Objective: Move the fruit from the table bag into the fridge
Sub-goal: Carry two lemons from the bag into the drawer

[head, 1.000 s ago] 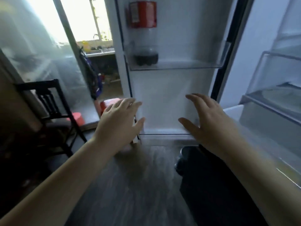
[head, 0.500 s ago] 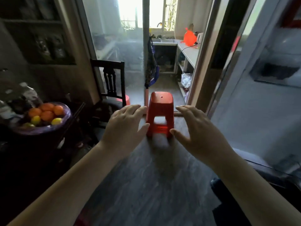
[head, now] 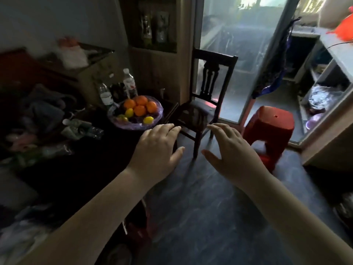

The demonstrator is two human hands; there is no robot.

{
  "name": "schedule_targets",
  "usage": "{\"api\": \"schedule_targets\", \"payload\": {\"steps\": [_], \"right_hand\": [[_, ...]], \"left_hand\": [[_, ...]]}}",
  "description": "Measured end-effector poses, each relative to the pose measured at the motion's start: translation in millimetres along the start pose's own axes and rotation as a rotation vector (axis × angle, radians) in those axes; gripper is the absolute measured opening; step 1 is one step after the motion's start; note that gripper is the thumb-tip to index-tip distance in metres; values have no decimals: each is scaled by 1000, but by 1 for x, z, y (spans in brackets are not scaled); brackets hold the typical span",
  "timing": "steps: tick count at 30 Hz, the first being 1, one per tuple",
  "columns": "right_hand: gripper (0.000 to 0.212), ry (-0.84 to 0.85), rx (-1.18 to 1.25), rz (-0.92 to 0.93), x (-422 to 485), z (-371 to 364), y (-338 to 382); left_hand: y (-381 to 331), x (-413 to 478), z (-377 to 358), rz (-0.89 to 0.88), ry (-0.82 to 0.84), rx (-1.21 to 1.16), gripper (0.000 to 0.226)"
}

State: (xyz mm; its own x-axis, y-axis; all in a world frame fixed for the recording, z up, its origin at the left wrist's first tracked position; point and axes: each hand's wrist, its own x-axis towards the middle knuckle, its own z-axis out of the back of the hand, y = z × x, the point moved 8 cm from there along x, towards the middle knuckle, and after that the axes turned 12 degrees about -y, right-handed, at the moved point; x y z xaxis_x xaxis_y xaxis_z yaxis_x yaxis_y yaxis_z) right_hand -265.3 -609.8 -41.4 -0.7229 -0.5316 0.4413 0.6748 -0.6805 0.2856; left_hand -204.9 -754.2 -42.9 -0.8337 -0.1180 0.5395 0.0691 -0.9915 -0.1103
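The view now faces the surface (head: pixel 86 159), not the fridge; the fruit bag (head: pixel 133 126) lies at ten o'clock of the empty, spread left hand (head: pixel 158 150) and right hand (head: pixel 231 152): another pickup looks next.

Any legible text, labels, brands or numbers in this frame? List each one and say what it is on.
No text can be read in this frame.
Label on the taller clear bottle: red and white marks, too blurred to read.
Label on the shorter clear bottle: pale band, too blurred to read.
Two dark items on the shelf: any print is too dim and blurred to read.
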Motion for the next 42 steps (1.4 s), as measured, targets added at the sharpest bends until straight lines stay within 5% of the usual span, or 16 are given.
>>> {"api": "schedule_targets", "payload": {"steps": [28, 42], "right_hand": [[57, 299, 283, 525, 300, -289, 9], [57, 544, 237, 403, 360, -467, 40]], "left_hand": [[243, 106, -160, 609, 57, 268, 53], [436, 133, -268, 611, 147, 22, 47]]}}
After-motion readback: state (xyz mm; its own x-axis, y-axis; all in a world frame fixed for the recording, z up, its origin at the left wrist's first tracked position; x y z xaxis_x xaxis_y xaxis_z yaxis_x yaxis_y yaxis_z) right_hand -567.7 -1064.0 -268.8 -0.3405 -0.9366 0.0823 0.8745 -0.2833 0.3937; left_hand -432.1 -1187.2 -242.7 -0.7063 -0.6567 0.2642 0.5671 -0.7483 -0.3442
